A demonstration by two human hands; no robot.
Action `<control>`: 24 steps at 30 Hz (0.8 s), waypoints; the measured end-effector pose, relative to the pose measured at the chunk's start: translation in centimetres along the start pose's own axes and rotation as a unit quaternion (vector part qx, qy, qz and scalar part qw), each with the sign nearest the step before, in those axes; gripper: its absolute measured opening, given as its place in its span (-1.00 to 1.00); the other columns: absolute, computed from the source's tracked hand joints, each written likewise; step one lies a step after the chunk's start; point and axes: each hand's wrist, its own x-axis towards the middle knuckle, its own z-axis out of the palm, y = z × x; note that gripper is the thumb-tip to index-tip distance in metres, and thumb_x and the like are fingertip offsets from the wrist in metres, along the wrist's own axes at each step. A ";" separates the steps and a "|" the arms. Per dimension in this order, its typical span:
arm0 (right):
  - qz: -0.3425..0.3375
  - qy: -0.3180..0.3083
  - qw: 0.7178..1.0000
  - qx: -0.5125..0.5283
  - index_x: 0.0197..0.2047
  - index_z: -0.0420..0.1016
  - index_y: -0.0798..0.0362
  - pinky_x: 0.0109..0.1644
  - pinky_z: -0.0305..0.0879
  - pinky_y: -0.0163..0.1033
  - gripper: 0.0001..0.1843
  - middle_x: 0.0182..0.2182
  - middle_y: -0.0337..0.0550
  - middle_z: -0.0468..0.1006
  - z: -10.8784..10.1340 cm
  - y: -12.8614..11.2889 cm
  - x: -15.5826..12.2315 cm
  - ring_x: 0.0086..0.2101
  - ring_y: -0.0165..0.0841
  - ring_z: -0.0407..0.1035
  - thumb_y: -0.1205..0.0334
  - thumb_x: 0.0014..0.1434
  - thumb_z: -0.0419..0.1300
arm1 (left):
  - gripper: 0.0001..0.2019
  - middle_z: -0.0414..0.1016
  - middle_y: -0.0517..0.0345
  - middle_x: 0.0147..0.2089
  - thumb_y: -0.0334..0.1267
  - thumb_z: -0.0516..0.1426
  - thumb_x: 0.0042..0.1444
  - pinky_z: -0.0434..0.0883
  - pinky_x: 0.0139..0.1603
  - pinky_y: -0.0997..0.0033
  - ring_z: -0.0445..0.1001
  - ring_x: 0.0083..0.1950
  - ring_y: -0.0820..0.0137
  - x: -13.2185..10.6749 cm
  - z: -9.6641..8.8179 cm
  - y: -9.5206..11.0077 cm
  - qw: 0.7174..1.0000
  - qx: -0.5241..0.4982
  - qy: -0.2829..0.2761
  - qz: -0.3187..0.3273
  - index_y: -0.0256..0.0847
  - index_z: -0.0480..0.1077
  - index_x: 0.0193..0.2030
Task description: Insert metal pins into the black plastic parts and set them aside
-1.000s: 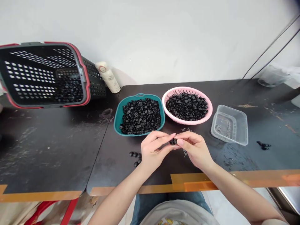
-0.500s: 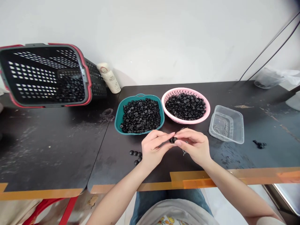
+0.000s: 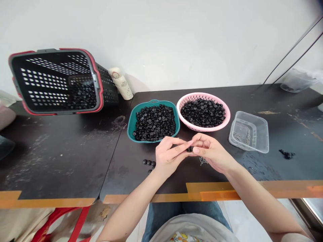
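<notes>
As the left hand (image 3: 168,157) and right hand (image 3: 212,153) meet over the dark table (image 3: 58,161), both are closed, their fingertips pinching a small black disc (image 3: 190,149) between them. The fingers hide much of the disc, which is held just in front of the teal basket (image 3: 131,129).

That basket is heaped with similar black discs, and the pink basket (image 3: 202,94) just beside it holds another heap. A few loose discs (image 3: 148,162) lie on the table by the left hand, partly behind it. Thin metal pins (image 3: 203,161) lie scattered just below the right hand's fingers, and more lie in the clear plastic tray (image 3: 248,132) to the right of the pink basket. Farther right sits a small black clump (image 3: 287,154).

On the table's left half, a black crate (image 3: 57,80) with a red rim stands tilted, its open side facing the person and dark pieces lying inside. A white bottle (image 3: 120,84) stands just beside it, against the wall. Orange tape (image 3: 214,195) runs along the table's front edge.
</notes>
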 end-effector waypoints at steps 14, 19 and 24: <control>-0.074 -0.068 0.995 -0.025 -0.47 0.08 -0.02 -0.44 0.32 -0.35 -0.39 -0.49 -0.37 0.47 -1.1 1.0 1.2 -0.51 -0.46 0.37 0.22 -0.10 0.56 | -0.74 0.65 0.13 -0.18 -0.23 0.34 0.11 0.54 -0.19 0.41 0.59 -0.23 0.40 0.5 -0.3 -0.6 0.994 -0.055 -0.089 0.022 -0.04 0.61 -0.03; -0.091 -0.027 0.995 -0.007 -0.49 0.06 -0.01 -0.46 0.29 -0.37 -0.36 -0.51 -0.38 0.43 -0.2 1.2 1.0 -0.52 -0.48 0.31 0.18 -0.12 0.56 | -0.76 0.66 0.13 -0.21 -0.24 0.34 0.11 0.57 -0.18 0.42 0.61 -0.23 0.41 0.4 -0.2 -0.7 0.995 -0.068 -0.075 0.026 -0.06 0.61 -0.06; -0.072 -0.043 0.996 -0.022 -0.33 0.31 -0.01 -0.29 0.44 -0.31 -0.54 -0.41 -0.33 0.56 -0.3 0.4 0.6 -0.44 -0.45 0.44 0.18 -0.08 0.55 | -0.79 0.64 0.10 -0.22 -0.20 0.29 0.18 0.54 -0.23 0.45 0.59 -0.25 0.42 0.6 0.0 -0.5 0.996 -0.013 -0.054 0.068 -0.15 0.60 -0.06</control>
